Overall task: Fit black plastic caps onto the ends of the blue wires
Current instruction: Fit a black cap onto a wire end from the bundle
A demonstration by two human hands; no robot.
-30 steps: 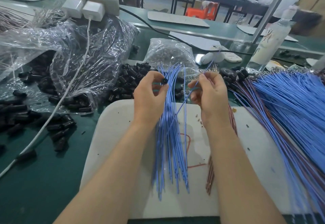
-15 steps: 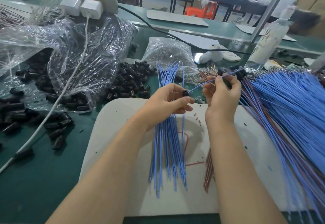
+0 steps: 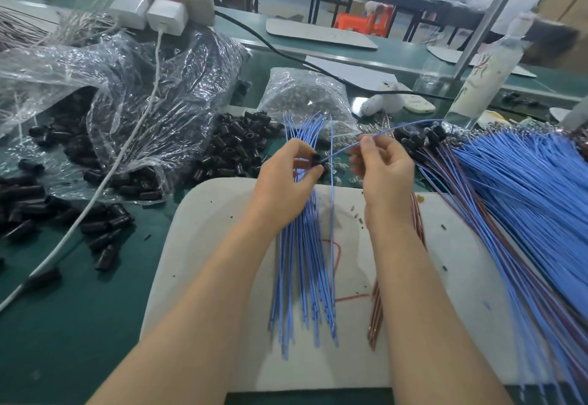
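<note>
Over the white mat's (image 3: 222, 277) far edge, our left hand (image 3: 286, 181) pinches a black cap (image 3: 316, 159), the blue wire's (image 3: 342, 151) end at its mouth. Further right over the mat, our right hand (image 3: 385, 175) pinches that wire. It is thin and limp, and likely to buckle, so it is best gripped close to the tip.

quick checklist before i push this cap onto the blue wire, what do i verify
1. black cap pinched in left hand: ok.
2. blue wire pinched by right hand: ok.
3. Wire end meets the cap: ok.
4. Wire seated fully inside the cap: cannot tell.
5. loose caps piled beside the left hand for the next wire: ok.
</note>
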